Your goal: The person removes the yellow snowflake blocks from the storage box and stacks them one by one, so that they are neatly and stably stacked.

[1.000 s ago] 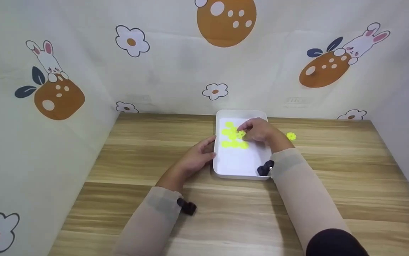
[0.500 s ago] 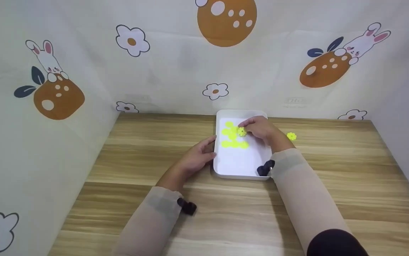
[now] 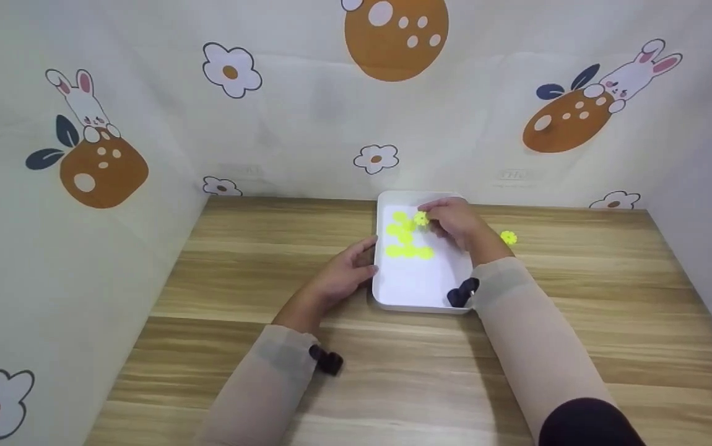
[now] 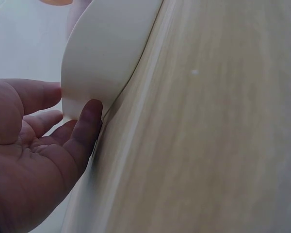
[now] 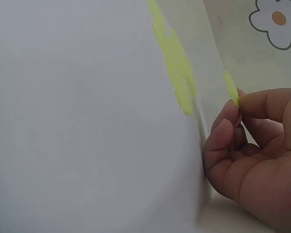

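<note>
A white shallow tray [image 3: 421, 288] lies on the wooden table. Several flat yellow flower-shaped pieces [image 3: 409, 251] are spread over its upper left part. My right hand [image 3: 455, 223] pinches one yellow flower-shaped piece [image 3: 421, 218] between thumb and finger, near the tray's far end. The right wrist view shows this held piece [image 5: 230, 86] edge-on at the fingertips, apart from the others [image 5: 177, 63]. At the tray's left side is my left hand [image 3: 340, 277], fingers extended; in the left wrist view its fingertips touch the tray's outer wall [image 4: 111, 43].
Another yellow flower-shaped piece [image 3: 508, 238] lies on the table [image 3: 579, 297] to the right of the tray, beside the right wrist. A patterned cloth wall [image 3: 306, 124] stands right behind the table's back edge.
My right hand has lifted the pinched yellow piece away from the group, toward the tray's far end. The left hand has stayed at the tray's side.
</note>
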Action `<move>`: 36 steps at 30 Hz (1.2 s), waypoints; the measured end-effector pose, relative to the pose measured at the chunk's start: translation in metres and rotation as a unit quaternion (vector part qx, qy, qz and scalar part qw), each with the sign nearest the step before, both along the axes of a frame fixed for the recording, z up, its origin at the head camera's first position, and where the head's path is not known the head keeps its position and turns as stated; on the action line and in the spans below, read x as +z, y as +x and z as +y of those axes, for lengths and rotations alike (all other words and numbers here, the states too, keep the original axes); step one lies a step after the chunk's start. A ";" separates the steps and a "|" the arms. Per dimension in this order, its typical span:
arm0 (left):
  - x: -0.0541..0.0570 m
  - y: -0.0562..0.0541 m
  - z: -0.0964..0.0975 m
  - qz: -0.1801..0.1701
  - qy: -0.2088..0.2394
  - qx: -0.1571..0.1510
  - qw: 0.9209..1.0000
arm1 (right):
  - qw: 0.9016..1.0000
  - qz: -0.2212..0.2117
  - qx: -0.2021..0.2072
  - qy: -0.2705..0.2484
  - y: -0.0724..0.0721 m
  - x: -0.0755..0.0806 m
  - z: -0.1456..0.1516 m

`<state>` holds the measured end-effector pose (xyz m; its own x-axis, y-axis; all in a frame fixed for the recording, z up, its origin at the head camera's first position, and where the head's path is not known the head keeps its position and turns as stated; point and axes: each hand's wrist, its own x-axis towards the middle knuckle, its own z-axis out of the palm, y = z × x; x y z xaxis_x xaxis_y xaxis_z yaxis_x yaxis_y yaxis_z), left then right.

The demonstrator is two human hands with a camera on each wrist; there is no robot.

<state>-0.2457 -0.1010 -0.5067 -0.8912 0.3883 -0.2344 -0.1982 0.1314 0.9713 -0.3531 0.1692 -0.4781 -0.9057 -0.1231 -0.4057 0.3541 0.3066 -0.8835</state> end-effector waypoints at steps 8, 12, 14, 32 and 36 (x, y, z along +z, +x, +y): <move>-0.001 0.001 0.001 0.002 0.001 -0.002 1.000 | 0.993 -0.009 -0.036 -0.116 0.006 0.017 0.009; -0.001 0.001 0.001 -0.001 -0.003 -0.003 1.000 | 0.990 0.011 -0.051 -0.131 0.015 0.028 0.022; 0.000 0.001 0.000 -0.002 -0.003 -0.002 1.000 | 0.988 0.020 -0.056 -0.139 0.020 0.032 0.031; -0.002 0.000 -0.002 -0.006 -0.006 0.003 1.000 | 0.979 0.054 -0.097 -0.171 0.057 0.024 0.110; -0.001 0.000 -0.002 0.000 0.001 -0.002 1.000 | 0.971 0.053 -0.120 -0.199 0.059 0.019 0.120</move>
<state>-0.2457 -0.1026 -0.5078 -0.8894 0.3928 -0.2339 -0.1983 0.1297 0.9715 -0.2940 0.2892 -0.4593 -0.9616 -0.0322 -0.2725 0.2742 -0.1475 -0.9503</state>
